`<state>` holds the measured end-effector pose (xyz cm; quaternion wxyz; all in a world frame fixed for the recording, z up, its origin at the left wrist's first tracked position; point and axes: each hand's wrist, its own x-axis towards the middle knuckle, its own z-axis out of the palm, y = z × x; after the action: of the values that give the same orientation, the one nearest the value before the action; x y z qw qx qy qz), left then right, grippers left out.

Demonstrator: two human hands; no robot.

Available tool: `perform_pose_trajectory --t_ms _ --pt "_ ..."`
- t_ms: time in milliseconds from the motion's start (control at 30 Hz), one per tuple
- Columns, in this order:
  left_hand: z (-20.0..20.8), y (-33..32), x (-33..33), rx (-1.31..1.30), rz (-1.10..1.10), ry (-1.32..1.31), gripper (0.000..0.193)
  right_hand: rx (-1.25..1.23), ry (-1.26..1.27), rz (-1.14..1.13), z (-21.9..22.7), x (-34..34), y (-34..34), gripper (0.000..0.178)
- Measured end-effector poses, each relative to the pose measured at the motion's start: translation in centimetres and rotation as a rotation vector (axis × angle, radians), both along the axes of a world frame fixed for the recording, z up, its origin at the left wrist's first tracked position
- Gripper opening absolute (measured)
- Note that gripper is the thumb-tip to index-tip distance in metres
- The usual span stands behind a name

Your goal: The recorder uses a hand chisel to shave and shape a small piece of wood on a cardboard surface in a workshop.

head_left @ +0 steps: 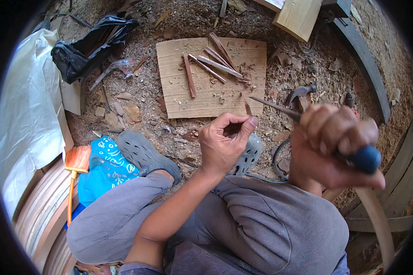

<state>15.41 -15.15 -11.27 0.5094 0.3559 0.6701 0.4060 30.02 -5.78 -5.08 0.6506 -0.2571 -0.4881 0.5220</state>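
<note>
In the head view, the left hand point(227, 140) is in front of the near edge of a flat wooden board point(176, 103). Its thumb and pointing finger are pinched together, and they have hold of a thin piece of wood point(246, 103). This little piece sticks up from the fingertips and shows over the near right corner of the board.

The right hand point(337, 133) is off past that same corner, well apart from the left hand. Its fingers are curled tight around a tool with a blue handle point(366, 159). The tool's thin, dark metal blade point(277, 108) points left, and its tip is close to the thin piece of wood. I cannot tell if they touch.

On the board there are 5 wood strips point(220, 66). 1 of them lies alone near the left edge. The other 4 lie in a loose, crossed pile from the far edge to the middle. Small curly shavings point(247, 81) are scattered near the right edge.

A hammer point(302, 93) lies on the ground past the right edge. 2 grey shoes point(147, 153) are in front of the near edge. Past the near left corner are a blue cloth point(108, 160) and an orange brush point(78, 159).
</note>
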Motion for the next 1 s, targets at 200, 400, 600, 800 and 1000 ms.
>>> perform_pose_trajectory --t_ms 200,400,600,800,1000 --pt "-0.4 0.2 0.0 0.080 0.019 0.083 0.024 -0.040 -0.075 0.081 -2.4 -3.1 -1.0 0.069" --pt "0.2 0.6 0.4 -0.001 0.019 0.055 0.024 -0.030 -0.078 0.037 -2.3 -2.8 -0.9 0.073" --pt "-0.3 0.3 0.2 0.074 0.036 0.130 0.022 0.021 0.014 0.058 -1.4 -2.0 -0.4 0.071" --pt "-0.4 -0.5 0.7 0.011 0.043 0.114 0.021 -0.065 -0.199 0.032 -4.9 -3.7 -1.6 0.073" --pt "-0.3 0.0 0.4 0.072 0.034 0.088 0.019 -0.086 -0.157 0.008 -3.2 -3.3 -2.1 0.085"
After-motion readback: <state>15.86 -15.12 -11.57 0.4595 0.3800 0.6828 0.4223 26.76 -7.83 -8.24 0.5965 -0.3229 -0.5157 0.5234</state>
